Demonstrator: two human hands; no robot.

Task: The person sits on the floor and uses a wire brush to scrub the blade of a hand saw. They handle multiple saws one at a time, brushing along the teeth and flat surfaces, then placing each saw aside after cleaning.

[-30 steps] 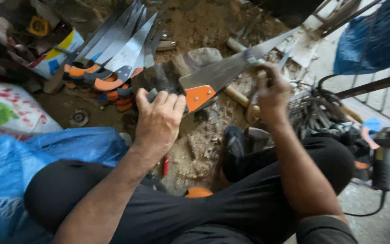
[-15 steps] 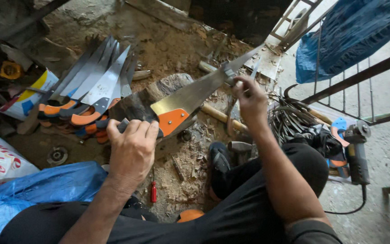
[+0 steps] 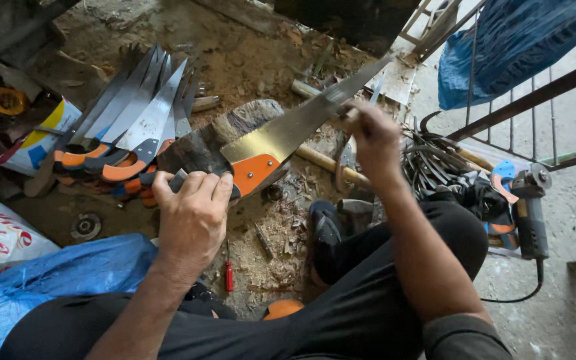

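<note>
My left hand (image 3: pixel 193 210) grips the black and orange handle of a hand saw (image 3: pixel 288 130), which lies across a dark wooden block (image 3: pixel 215 143). The saw's blade runs up and to the right. My right hand (image 3: pixel 375 137) is closed around the blade about two thirds of the way along it, fingers pinched on its edge. Whether a small tool sits in that hand is hidden. I sit on the ground with black trousers (image 3: pixel 368 293) and knees apart.
A fan of several saws with orange handles (image 3: pixel 128 127) lies to the left. An angle grinder (image 3: pixel 528 213) rests at the right, by a heap of dark metal pieces (image 3: pixel 435 157). A red screwdriver (image 3: pixel 229 273), wood chips, blue plastic sheets and a railing surround me.
The view has shifted, so the scene sits lower and to the left in frame. My right hand has slid a little along the blade. My left hand keeps its grip.
</note>
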